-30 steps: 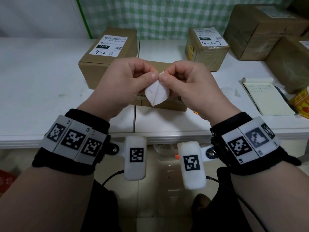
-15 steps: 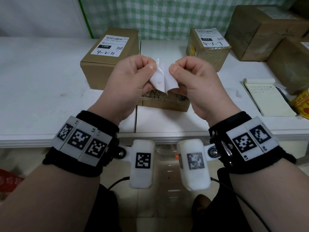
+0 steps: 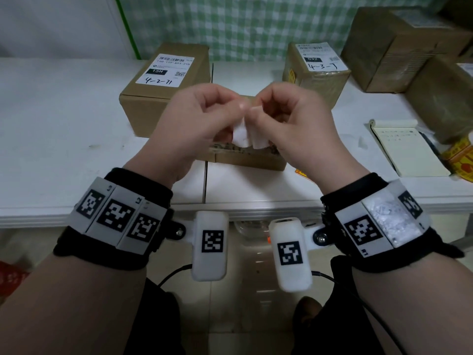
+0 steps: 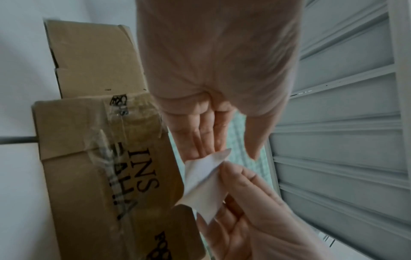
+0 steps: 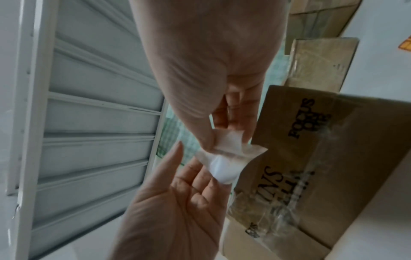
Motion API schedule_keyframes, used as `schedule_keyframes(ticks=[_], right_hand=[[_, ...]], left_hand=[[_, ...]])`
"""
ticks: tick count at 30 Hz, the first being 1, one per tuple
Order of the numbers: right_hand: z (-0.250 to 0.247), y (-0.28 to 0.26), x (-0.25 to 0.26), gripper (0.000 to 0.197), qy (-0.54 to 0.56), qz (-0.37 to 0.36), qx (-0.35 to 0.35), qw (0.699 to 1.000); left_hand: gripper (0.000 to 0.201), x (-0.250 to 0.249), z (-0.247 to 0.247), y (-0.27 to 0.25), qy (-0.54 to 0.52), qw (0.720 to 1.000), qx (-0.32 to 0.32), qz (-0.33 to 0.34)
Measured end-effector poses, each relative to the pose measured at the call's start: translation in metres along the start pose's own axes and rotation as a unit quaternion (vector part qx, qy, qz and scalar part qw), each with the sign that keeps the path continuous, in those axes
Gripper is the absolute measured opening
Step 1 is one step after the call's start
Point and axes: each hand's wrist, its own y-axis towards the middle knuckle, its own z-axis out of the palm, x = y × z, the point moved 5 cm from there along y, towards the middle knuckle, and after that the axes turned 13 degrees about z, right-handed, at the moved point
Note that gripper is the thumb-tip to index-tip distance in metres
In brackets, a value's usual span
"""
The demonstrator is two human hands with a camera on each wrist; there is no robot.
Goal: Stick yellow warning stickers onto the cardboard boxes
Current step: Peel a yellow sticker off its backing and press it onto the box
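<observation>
Both hands are raised over the table's front and meet at the fingertips on a small white-backed sticker. Two white flaps of it hang down between them. My left hand pinches one flap, and my right hand pinches the other. In the right wrist view the right thumb presses the sticker against the fingers. The left wrist view shows the sticker at my fingertips. Directly under the hands lies a taped cardboard box with black print. No yellow face of the sticker shows.
On the white table stand a box labelled 4-2-71 and a box labelled 4-3-7, whose left side bears a yellow sticker. Larger boxes are stacked at the far right, with a notebook and yellow stickers beside them.
The hands have risen slightly and drawn together. The sticker, folded and then held up between them, now hangs below the thumbs as two separate flaps.
</observation>
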Motion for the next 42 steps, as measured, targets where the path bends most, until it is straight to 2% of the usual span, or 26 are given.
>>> schedule_keyframes(ticks=[3,6,12,18,21,25,27,30,32,42], right_hand=[[0.001,-0.003,0.003,0.014,-0.037,-0.029,-0.013,0.999],[0.002,-0.002,0.002,0.013,-0.017,-0.012,-0.017,1.000],[0.001,0.001,-0.004,0.020,0.075,0.043,-0.042,0.995],[0.008,0.001,-0.013,0.018,0.226,0.128,0.011,0.966],[0.008,0.001,-0.013,0.016,0.209,0.136,0.020,0.968],[0.006,0.001,-0.010,0.018,0.118,0.095,-0.017,0.988],[0.005,0.002,-0.009,0.017,0.120,0.076,-0.017,0.990],[0.004,0.001,-0.007,0.019,0.132,0.047,0.008,0.990],[0.004,0.002,-0.007,0.020,0.135,0.044,0.020,0.990],[0.007,0.002,-0.017,0.020,0.250,0.133,0.114,0.952]], left_hand=[[0.009,0.003,-0.003,0.000,0.037,0.999,0.004,0.016],[0.015,0.005,-0.004,0.001,0.026,0.999,-0.003,0.020],[0.018,0.005,0.001,0.001,-0.060,0.997,-0.047,0.011],[0.019,0.008,0.002,0.001,-0.088,0.993,-0.075,0.018],[0.018,0.005,0.002,0.001,-0.058,0.996,-0.048,0.039],[0.018,0.004,0.005,-0.001,-0.023,0.999,-0.018,0.033],[0.019,0.003,0.004,0.000,-0.041,0.999,-0.026,0.016],[0.004,0.004,0.004,0.000,-0.015,0.999,-0.021,0.025],[0.011,0.007,0.003,0.000,0.019,0.999,-0.005,0.035],[0.010,0.007,0.002,-0.002,-0.016,0.999,0.048,0.003]])
